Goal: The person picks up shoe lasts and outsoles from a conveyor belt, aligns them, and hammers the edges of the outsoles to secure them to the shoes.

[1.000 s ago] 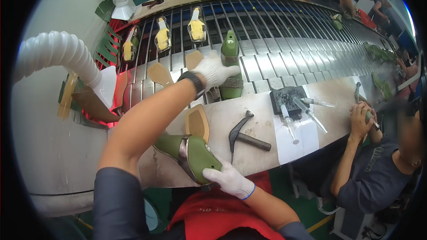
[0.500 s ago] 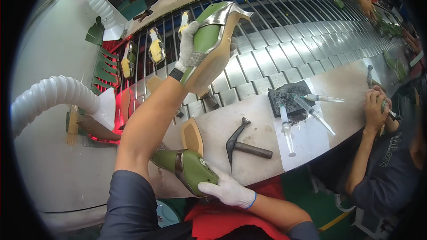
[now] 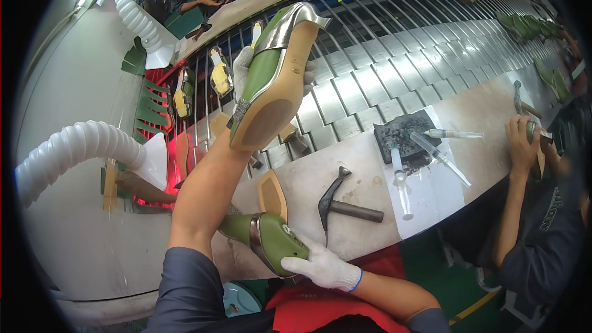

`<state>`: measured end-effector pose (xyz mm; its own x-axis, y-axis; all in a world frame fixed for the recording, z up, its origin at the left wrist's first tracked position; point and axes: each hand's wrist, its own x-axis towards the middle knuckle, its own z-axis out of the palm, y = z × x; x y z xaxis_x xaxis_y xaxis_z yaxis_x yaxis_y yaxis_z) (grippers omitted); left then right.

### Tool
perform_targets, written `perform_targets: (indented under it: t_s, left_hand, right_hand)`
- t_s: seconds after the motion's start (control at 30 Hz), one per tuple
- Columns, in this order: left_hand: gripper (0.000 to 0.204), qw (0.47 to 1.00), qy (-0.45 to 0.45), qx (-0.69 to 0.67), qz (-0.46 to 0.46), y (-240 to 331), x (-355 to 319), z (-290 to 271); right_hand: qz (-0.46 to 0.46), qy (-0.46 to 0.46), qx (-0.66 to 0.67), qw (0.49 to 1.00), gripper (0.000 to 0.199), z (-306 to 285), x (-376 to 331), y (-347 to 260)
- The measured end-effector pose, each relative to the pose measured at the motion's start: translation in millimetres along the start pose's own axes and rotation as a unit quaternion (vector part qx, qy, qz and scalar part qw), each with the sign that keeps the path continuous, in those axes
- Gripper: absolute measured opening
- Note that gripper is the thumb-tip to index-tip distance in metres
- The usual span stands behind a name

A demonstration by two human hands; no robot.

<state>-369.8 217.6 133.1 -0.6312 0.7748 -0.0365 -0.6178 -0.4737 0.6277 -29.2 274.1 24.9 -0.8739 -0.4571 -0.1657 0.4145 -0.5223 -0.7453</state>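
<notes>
The left arm rises from the lower left of the frame, elbow bent, forearm reaching up toward the upper centre. The left hand [image 3: 242, 66] has its grip around a raised shoe [image 3: 262, 108], fingers spread along both sides, the shoe slanting from left of centre up to the right with its tan sole facing the camera. The right arm comes in from the lower right, wrist nearly straight; the right hand [image 3: 324, 265] grasps the near end of a lower shoe [image 3: 280, 246], thumb laid on top. That shoe is green with a metallic band and sits at the tabletop [image 3: 361, 237] edge, lower centre. A hammer [image 3: 351, 209] lies to its upper right, and an insole [image 3: 270, 192] just above it.

The raised shoe hides the left palm and wrist; only gloved fingers show at its edges. The right fingers' undersides are out of sight, and whether the lower shoe rests on the surface is hard to tell. The insole's bottom end is covered by the lower shoe. A yellow piece [image 3: 256, 29] is partly hidden by the raised shoe. At the right edge, a co-worker [image 3: 536, 259] is cut off.
</notes>
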Motion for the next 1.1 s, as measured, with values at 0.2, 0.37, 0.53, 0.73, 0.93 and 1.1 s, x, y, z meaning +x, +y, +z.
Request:
perform_targets:
  t_s: [0.2,0.37,0.53,0.73,0.93,1.1]
  left_hand:
    - [0.079,0.988,0.057,0.117,0.077,-8.1,23.7,-23.9]
    - [0.07,0.836,0.204,0.501,0.097,-25.9,65.4,-21.4]
    - [0.088,0.692,0.242,0.68,-0.02,-67.9,91.0,-25.1]
    - [0.071,0.705,0.192,0.682,-0.037,-46.0,61.5,-46.5]
    - [0.058,0.734,0.163,0.66,0.015,6.9,-48.2,8.6]
    - [0.044,0.743,0.275,0.567,0.227,15.3,-203.7,-5.4]
  right_hand:
    - [0.005,-0.012,0.022,1.0,0.085,-1.7,-0.6,0.9]
    - [-0.015,0.003,-0.057,0.998,0.089,-3.6,-0.3,5.1]
    - [0.008,0.025,-0.036,0.999,0.088,-7.4,2.4,26.4]
    - [0.004,0.028,-0.007,1.0,0.088,-0.1,6.3,22.6]
    - [0.009,0.028,-0.001,1.0,0.085,3.7,-4.1,4.2]
    - [-0.02,0.026,0.022,0.999,0.071,5.7,4.9,9.8]
